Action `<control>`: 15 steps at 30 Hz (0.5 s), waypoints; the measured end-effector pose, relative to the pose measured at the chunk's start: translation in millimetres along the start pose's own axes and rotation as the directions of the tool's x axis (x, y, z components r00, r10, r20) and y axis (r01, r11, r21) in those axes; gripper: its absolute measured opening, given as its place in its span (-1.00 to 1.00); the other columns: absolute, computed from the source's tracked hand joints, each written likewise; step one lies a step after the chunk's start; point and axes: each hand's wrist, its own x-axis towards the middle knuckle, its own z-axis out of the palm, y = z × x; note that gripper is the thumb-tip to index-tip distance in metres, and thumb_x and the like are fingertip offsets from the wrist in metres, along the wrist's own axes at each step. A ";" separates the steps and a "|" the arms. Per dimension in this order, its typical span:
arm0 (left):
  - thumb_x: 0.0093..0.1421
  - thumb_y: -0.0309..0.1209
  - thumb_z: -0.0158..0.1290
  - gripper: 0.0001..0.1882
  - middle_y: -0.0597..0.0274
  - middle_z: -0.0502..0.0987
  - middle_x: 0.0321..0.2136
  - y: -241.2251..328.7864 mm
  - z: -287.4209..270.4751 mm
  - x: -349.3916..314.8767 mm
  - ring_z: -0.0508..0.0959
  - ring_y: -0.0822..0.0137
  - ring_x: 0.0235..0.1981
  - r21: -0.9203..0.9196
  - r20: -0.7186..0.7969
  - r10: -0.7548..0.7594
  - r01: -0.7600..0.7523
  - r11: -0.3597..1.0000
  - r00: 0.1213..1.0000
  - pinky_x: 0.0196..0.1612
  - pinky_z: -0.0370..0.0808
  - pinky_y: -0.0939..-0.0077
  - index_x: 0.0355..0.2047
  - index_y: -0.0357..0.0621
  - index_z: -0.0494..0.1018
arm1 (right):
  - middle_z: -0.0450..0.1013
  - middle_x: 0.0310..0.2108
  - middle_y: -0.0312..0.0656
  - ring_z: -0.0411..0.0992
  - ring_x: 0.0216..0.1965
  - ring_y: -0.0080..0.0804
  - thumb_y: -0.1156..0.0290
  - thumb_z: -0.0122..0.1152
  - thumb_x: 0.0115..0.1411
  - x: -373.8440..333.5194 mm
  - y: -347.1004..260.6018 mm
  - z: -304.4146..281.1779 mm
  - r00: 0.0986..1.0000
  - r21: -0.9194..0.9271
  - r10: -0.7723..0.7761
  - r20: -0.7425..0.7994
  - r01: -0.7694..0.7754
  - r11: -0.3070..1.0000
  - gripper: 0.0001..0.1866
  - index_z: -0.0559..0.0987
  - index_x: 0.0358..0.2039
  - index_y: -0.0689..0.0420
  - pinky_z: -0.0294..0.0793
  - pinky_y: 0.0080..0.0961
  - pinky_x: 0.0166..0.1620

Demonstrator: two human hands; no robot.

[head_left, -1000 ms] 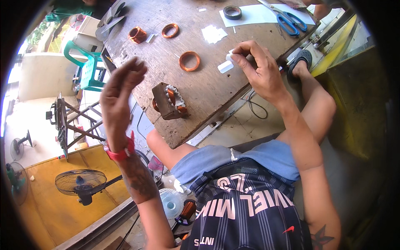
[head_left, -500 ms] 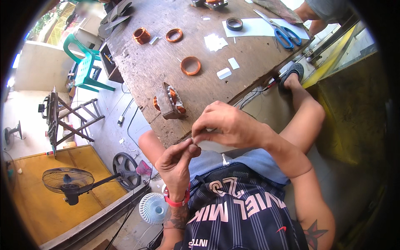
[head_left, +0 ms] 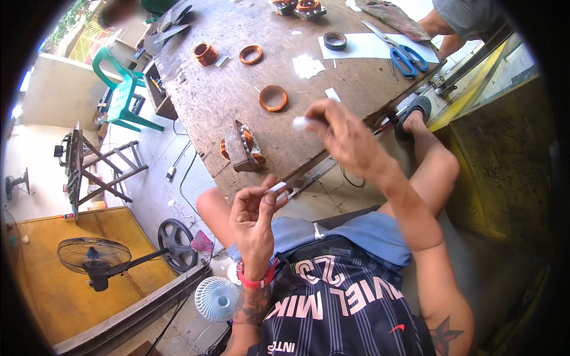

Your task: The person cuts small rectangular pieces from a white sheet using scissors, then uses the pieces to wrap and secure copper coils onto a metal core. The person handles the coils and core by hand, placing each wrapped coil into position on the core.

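Note:
My left hand (head_left: 254, 218), above my lap by the table's near edge, pinches a small folded white paper slip (head_left: 276, 187) between thumb and fingers. Over the table's near edge, my right hand (head_left: 351, 137) grips a second white paper piece (head_left: 300, 124), blurred by motion. A motor stator (head_left: 242, 155), a metal core with copper windings, stands on the table corner just beyond my left hand. Beyond my right hand lies a loose white slip (head_left: 332, 94), and left of that a ring-shaped copper coil (head_left: 273, 98).
The wooden table (head_left: 214, 98) also bears copper coils (head_left: 250, 55), white paper scraps (head_left: 309, 66), a black tape roll (head_left: 335, 41) and blue-handled scissors (head_left: 408, 61). A standing fan (head_left: 95, 255) and green chair (head_left: 120, 95) are at left. Other people are at the table's far side.
My hands, together before, have parted; the right moved up and rightward over the table and now holds a white piece. One of two loose slips no longer shows on the table.

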 end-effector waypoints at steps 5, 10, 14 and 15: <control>0.41 -0.55 0.18 -0.78 -0.03 0.69 -0.08 -4.8 -1.7 4.7 0.71 0.30 -0.09 0.012 -0.002 0.079 -0.079 0.997 0.997 0.02 0.70 0.37 0.02 -0.34 0.49 | 0.65 -0.16 -0.11 0.66 -0.14 -0.23 0.54 0.43 0.25 -27.3 -33.0 16.7 0.981 0.530 -0.105 0.163 0.003 0.848 -0.71 0.70 -0.02 0.23 0.64 -0.39 -0.07; 0.40 -0.61 0.15 -0.84 0.09 0.70 -0.17 -6.5 -17.9 -4.7 0.72 0.31 -0.15 0.097 0.065 0.034 -0.040 0.994 0.997 -0.02 0.68 0.39 -0.03 -0.27 0.53 | 0.68 -0.16 -0.10 0.67 -0.13 -0.24 0.52 0.46 0.22 -28.9 -37.2 26.3 0.987 0.547 -0.086 0.133 0.000 0.837 -0.67 0.71 0.01 0.19 0.66 -0.38 -0.06; 0.40 -0.69 0.11 -0.80 0.10 0.66 -0.18 11.0 -40.0 17.9 0.72 0.29 -0.16 0.372 0.105 0.401 -0.410 0.832 0.910 -0.06 0.67 0.46 -0.02 -0.23 0.47 | 0.65 -0.18 -0.12 0.64 -0.12 -0.20 0.46 0.46 0.23 -20.4 -28.0 20.2 0.988 0.340 -0.143 -0.050 0.152 0.928 -0.70 0.72 -0.01 0.13 0.63 -0.32 -0.03; 0.40 -0.67 0.13 -0.75 0.11 0.64 -0.17 16.7 -48.0 30.0 0.70 0.32 -0.17 0.452 -0.010 0.436 -0.385 0.805 0.900 -0.06 0.64 0.49 0.03 -0.21 0.43 | 0.65 -0.18 -0.12 0.63 -0.12 -0.19 0.44 0.46 0.23 -15.0 -18.9 17.9 0.970 0.189 -0.207 -0.123 0.228 0.955 -0.71 0.73 -0.02 0.12 0.62 -0.31 -0.02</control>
